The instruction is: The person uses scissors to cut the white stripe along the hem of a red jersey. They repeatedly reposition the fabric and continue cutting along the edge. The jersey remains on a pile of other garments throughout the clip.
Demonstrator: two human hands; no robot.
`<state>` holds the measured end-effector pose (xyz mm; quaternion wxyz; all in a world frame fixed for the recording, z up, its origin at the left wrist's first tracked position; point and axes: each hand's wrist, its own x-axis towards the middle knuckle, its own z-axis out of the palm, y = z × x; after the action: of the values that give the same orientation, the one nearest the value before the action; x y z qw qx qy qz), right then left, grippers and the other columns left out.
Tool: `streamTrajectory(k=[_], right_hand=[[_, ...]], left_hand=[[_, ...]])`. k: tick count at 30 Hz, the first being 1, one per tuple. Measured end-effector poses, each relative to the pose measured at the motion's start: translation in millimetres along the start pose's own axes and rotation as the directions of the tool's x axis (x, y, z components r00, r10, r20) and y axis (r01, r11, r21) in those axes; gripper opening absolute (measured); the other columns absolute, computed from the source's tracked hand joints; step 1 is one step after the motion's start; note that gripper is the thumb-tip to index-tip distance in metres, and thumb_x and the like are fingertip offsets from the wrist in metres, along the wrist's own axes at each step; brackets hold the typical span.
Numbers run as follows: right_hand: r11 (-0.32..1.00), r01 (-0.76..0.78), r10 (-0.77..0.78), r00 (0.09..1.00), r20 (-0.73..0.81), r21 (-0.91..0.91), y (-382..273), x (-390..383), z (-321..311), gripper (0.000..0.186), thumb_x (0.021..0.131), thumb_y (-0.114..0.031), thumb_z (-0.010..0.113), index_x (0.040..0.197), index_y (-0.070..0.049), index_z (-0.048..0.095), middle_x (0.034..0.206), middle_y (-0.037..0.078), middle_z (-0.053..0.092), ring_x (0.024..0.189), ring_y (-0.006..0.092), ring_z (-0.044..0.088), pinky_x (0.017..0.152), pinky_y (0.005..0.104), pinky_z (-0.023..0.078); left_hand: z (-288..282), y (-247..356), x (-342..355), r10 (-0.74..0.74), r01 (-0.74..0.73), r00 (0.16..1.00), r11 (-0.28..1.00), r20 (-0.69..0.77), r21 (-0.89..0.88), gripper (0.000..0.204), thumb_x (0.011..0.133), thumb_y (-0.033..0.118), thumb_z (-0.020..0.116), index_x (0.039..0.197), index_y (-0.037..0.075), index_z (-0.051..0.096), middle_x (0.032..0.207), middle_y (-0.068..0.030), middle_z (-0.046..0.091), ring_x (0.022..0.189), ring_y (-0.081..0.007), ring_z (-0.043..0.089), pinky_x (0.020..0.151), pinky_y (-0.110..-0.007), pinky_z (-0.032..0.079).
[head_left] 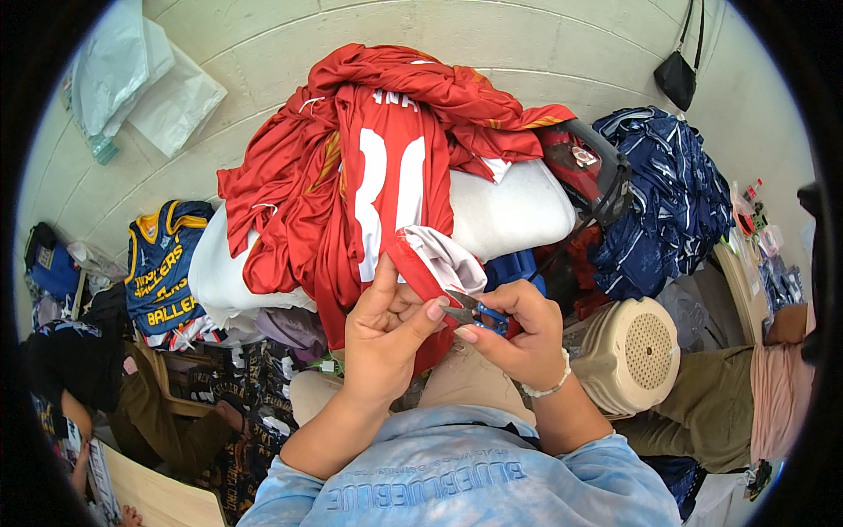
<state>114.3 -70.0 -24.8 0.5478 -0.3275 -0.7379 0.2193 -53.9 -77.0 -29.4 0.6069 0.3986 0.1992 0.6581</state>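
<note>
A red jersey (351,220) with white lettering lies heaped on a white padded surface, one part hanging toward me. My left hand (382,338) pinches the edge of a red-banded piece of it, whose white inner side (448,255) is turned up. In my right hand (531,338) are small thread snips (470,314) with blue handles, fingers wrapped round them. The dark blades point left, close to my left thumb and the lower end of the red band. Whether they touch the cloth, I cannot tell. A beaded bracelet (553,376) circles my right wrist.
The white padded surface (514,211) carries the heap; behind it is a clothes iron (584,167). Navy garments (663,193) are piled right, above stacked beige stools (632,356). A blue-yellow jersey (162,272) hangs left. Other people's legs (702,404) and arms (79,430) show at both sides.
</note>
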Motion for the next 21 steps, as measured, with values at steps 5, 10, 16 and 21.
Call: streamTrajectory(k=[5, 10, 16, 21], right_hand=[[0.999, 0.005, -0.006, 1.0, -0.013, -0.032, 2.7, -1.5, 0.2, 0.03, 0.072, -0.018, 0.084, 0.088, -0.002, 0.064, 0.073, 0.006, 0.062, 0.058, 0.0113, 0.058, 0.052, 0.0236, 0.043], [0.999, 0.016, -0.017, 1.0, -0.017, -0.037, 1.4, 0.5, 1.7, 0.028, 0.073, -0.016, 0.083, 0.087, -0.001, 0.063, 0.072, 0.007, 0.062, 0.057, 0.0119, 0.057, 0.052, 0.0241, 0.043], [0.997, 0.058, -0.059, 0.998, -0.032, -0.045, -2.4, 4.2, 1.6, 0.025, 0.076, -0.014, 0.081, 0.087, -0.001, 0.063, 0.07, 0.007, 0.061, 0.056, 0.012, 0.055, 0.051, 0.024, 0.043], [0.996, -0.041, 0.039, 0.999, -0.025, -0.073, -1.5, 2.9, 1.7, 0.024, 0.077, -0.012, 0.079, 0.089, -0.001, 0.061, 0.072, 0.006, 0.061, 0.06, 0.0102, 0.055, 0.053, 0.0244, 0.043]], left_hand=[[-0.7, 1.0, -0.7, -0.016, 0.016, 1.0, 0.999, 0.0, 0.048, 0.07, 0.088, -0.008, 0.059, 0.149, 0.006, 0.026, 0.107, -0.0107, 0.066, 0.097, -0.0155, 0.064, 0.088, -0.029, 0.05], [0.2, 1.1, 0.0, 0.024, -0.025, 0.999, 0.996, 0.023, 0.081, 0.068, 0.088, -0.008, 0.059, 0.148, 0.003, 0.027, 0.108, -0.0114, 0.066, 0.098, -0.015, 0.064, 0.089, -0.028, 0.049], [-0.3, 1.3, -1.8, 0.027, -0.038, 0.998, 0.984, 0.065, 0.176, 0.068, 0.089, -0.009, 0.057, 0.147, 0.0, 0.025, 0.109, -0.0116, 0.065, 0.1, -0.0161, 0.064, 0.092, -0.028, 0.047], [-0.2, -1.8, -0.1, 0.041, -0.045, 0.999, 0.987, 0.03, 0.152, 0.07, 0.089, -0.009, 0.057, 0.149, 0.001, 0.022, 0.108, -0.0105, 0.065, 0.099, -0.015, 0.064, 0.092, -0.028, 0.047]])
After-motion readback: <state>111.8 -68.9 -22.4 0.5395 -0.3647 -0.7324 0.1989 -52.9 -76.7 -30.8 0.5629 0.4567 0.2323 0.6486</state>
